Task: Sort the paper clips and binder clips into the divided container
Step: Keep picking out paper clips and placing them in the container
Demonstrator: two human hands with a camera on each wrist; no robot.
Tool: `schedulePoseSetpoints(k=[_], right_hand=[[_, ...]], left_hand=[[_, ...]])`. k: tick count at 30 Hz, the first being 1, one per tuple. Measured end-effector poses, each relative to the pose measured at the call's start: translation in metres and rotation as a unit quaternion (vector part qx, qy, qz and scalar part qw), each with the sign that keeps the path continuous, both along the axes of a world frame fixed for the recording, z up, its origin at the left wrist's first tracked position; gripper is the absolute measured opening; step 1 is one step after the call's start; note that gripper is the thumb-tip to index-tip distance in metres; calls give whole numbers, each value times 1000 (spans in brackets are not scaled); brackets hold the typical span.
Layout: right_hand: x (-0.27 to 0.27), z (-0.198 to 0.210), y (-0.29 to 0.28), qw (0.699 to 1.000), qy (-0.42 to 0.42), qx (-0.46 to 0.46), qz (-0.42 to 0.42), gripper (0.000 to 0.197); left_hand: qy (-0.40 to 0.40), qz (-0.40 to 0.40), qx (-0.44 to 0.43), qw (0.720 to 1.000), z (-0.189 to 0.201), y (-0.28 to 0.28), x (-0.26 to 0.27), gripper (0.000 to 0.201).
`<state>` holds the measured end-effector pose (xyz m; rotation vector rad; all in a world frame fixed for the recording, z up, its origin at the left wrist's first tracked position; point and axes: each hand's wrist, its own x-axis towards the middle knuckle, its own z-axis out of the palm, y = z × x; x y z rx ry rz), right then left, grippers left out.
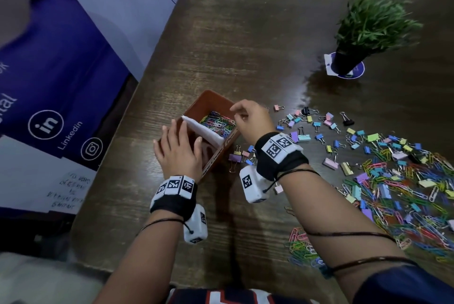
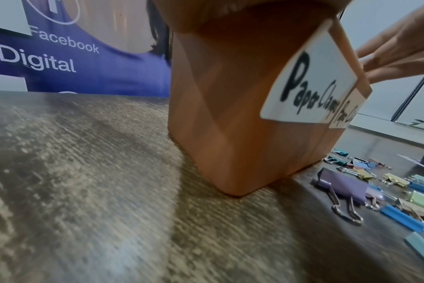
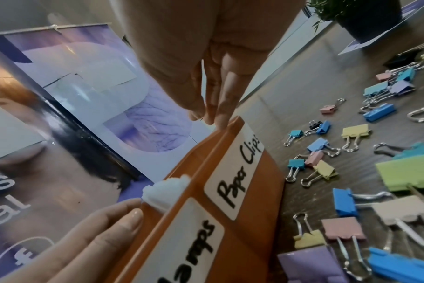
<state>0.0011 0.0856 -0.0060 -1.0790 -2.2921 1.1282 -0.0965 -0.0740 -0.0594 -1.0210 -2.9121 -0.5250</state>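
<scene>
1. near the table's left edge, the head view shows the orange divided container (image 1: 222, 154) standing on the dark wooden table (image 1: 245, 46), its far compartment holding coloured paper clips (image 1: 217, 123) behind a white divider (image 1: 204, 129).
2. the left hand (image 1: 178, 150) lies flat over the near compartment, fingers straight and holding nothing.
3. the right hand (image 1: 250, 119) hovers above the far compartment's rim, fingers loosely curled; whether they pinch a clip, i cannot tell.
4. only the wrist views show the labels: "paper clips" (image 3: 237, 168) on the far section in the right wrist view, and a handwritten near label (image 2: 307, 82) in the left wrist view.
5. only the head view shows the loose clip pile (image 1: 403, 195), the scattered binder clips (image 1: 317, 124) and the whole potted plant (image 1: 368, 31).
</scene>
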Motion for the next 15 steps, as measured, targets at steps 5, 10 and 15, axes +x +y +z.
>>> schedulePoseSetpoints(k=[5, 10, 15], right_hand=[[44, -4, 4, 1000, 21, -23, -4, 13], [107, -12, 13, 997, -35, -71, 7, 14], [165, -25, 19, 986, -122, -112, 5, 19]], left_hand=[[-10, -1, -21, 1000, 13, 7, 5, 60], [-14, -112, 10, 994, 30, 29, 39, 53], [-33, -247, 19, 968, 31, 53, 87, 34]])
